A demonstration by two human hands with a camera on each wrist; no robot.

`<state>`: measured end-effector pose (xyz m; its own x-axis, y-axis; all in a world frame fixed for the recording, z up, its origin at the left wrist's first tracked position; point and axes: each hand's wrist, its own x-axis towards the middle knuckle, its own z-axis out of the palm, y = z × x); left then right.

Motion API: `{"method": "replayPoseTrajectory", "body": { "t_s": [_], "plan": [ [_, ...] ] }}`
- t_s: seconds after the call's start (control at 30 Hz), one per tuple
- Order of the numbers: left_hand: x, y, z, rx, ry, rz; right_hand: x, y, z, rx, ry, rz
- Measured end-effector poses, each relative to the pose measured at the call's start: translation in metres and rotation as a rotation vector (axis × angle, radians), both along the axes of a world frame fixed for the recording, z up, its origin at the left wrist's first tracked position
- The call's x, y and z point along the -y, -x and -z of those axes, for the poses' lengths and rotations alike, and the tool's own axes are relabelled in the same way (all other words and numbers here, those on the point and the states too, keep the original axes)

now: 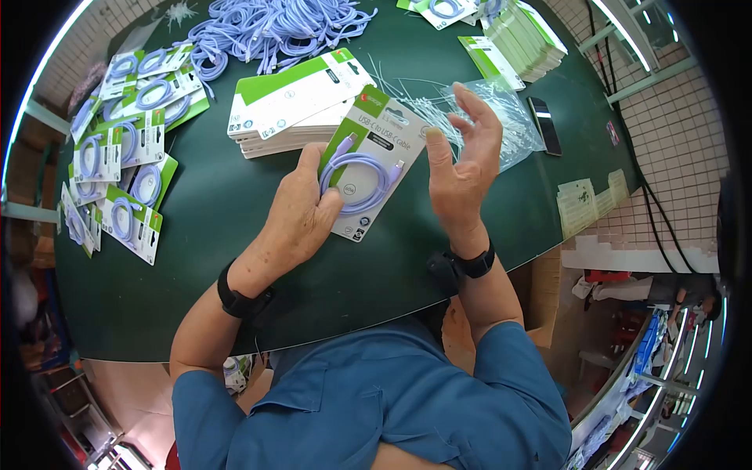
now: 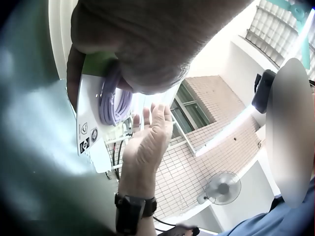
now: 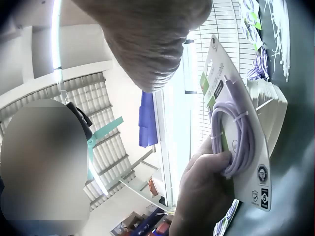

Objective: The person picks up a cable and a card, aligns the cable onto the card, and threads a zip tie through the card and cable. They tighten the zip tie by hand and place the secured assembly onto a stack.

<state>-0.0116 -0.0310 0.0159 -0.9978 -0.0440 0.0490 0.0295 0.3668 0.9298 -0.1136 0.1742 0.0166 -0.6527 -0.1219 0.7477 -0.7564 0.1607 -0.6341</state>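
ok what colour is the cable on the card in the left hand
Light purple; the cable shows best in the head view.

Head view: from above, forward and down, wide, covers green table (image 1: 352, 282), left hand (image 1: 298, 207) and right hand (image 1: 468, 168). Left wrist view: low, rolled sideways, left hand very near, faces across to right hand and tiled wall (image 2: 174, 184). Right wrist view: also rolled, close, faces left hand. All three share cable card (image 1: 374, 164).
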Motion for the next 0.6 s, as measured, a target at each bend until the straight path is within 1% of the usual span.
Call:
{"method": "replayPoseTrajectory", "body": {
  "t_s": [0.03,0.07,0.13,0.17,0.2,0.27,0.3,0.4,0.43,0.47,0.53,0.57,0.6],
  "plan": [
    [0.000,-0.001,0.000,0.008,-0.007,-0.006,-0.002,-0.002,-0.009,-0.220,-0.177,0.142],
    [0.000,-0.001,0.000,-0.044,0.091,0.029,0.000,-0.006,-0.018,-0.216,-0.182,0.135],
    [0.001,-0.001,0.000,-0.144,0.287,0.102,0.006,-0.021,-0.033,-0.316,-0.416,-0.085],
    [0.002,-0.001,0.002,-0.139,0.285,0.100,0.009,-0.028,-0.035,-0.366,-0.529,-0.195],
    [0.005,-0.001,0.003,-0.216,0.378,0.158,0.011,-0.034,-0.033,-0.365,-0.527,-0.197],
    [0.010,0.000,0.003,-0.374,0.567,0.272,0.016,-0.043,-0.030,-0.241,-0.666,-0.250],
    [0.011,-0.002,0.000,-0.374,0.573,0.269,0.018,-0.045,-0.029,-0.180,-0.734,-0.278],
    [0.017,-0.006,-0.016,-0.613,0.646,0.010,0.016,-0.039,-0.023,-0.135,-0.719,-0.281],
    [0.017,-0.004,-0.019,-0.614,0.653,0.014,0.016,-0.038,-0.020,-0.108,-0.714,-0.279],
    [0.014,-0.001,-0.021,-0.718,0.620,-0.128,0.016,-0.038,-0.017,-0.107,-0.708,-0.278],
    [0.008,0.006,-0.023,-0.921,0.541,-0.413,0.017,-0.038,-0.011,0.217,-0.440,-0.356],
    [0.007,0.007,-0.023,-0.922,0.546,-0.408,0.018,-0.038,-0.008,0.377,-0.301,-0.391],
    [0.005,0.007,-0.022,-0.773,0.434,-0.439,0.020,-0.036,-0.003,0.377,-0.294,-0.389]
  ]
}}
